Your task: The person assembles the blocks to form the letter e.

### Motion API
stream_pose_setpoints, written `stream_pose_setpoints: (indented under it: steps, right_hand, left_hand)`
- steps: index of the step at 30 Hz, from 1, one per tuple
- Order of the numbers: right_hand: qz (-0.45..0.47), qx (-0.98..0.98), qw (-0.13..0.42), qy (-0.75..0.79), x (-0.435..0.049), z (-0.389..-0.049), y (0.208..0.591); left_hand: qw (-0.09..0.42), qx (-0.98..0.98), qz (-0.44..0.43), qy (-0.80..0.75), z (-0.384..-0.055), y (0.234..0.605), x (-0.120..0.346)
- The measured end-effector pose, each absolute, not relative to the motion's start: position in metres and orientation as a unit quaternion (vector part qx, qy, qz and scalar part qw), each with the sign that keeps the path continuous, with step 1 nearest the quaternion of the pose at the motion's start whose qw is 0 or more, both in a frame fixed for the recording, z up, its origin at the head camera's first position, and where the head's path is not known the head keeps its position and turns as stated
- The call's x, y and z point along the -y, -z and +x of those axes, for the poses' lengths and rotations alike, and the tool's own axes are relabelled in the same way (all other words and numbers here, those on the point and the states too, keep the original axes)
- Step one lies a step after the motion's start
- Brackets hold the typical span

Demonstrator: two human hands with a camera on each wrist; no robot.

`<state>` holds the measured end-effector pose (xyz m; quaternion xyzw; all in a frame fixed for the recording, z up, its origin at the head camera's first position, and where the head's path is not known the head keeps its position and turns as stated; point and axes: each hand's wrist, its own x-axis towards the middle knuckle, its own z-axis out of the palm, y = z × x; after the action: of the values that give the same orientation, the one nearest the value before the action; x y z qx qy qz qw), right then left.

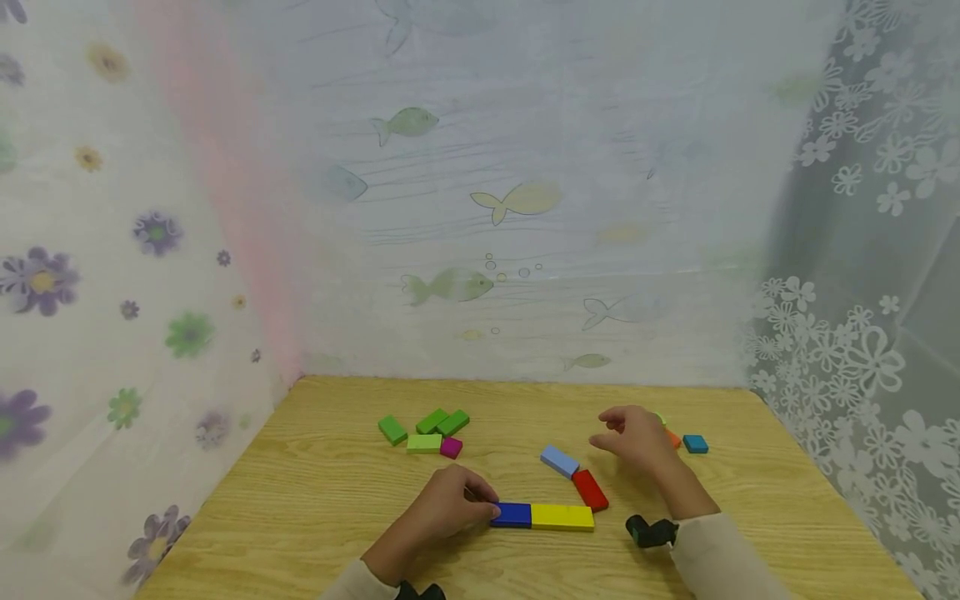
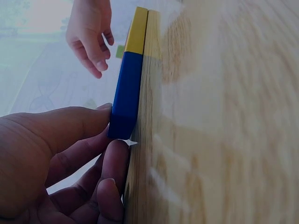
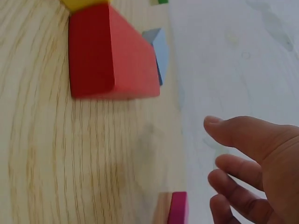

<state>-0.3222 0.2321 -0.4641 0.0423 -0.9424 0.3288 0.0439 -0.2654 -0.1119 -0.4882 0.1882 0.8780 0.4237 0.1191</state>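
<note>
The left hand (image 1: 450,504) pinches one end of a dark-blue rectangular block (image 1: 512,515), which butts against a long yellow block (image 1: 562,518) on the wood-grain table (image 1: 315,517). Left wrist view now: there's the thumb, right against the blue side! The right hand (image 1: 633,437) hovers, fingers loose, grasping nothing. Only the head view catches that small teal block (image 1: 695,443), far right.
</note>
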Motion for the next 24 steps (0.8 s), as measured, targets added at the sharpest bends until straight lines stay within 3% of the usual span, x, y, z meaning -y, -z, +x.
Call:
stream_pose_setpoints:
  steps: [24]
  right_hand:
    - [-0.033,0.956,0.077,-0.283,-0.274,-0.332,0.487]
  left_hand:
    - [0.117,-0.877,0.189,-0.426,-0.266,0.489,0.113]
